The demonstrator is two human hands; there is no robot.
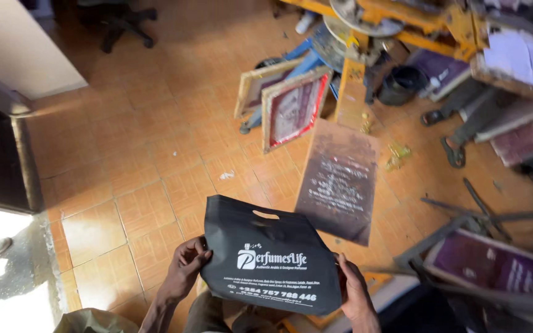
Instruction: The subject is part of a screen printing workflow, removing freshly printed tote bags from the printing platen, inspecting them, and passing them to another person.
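black bag (266, 259) | between left hand (186, 268) and right hand (354, 290), gripped

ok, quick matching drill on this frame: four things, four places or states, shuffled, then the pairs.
Things:
1. black fabric bag with a cut-out handle and white print
2. red-edged wooden-framed printing screen
3. dark rectangular printing board
4. black office chair

Places or states:
A. top left, far across the tiled floor
B. held at its side edges by the left hand and right hand
C. propped upright against the yellow metal press
D. jutting out flat just beyond the bag

Pairs: 1-B, 2-C, 3-D, 4-A
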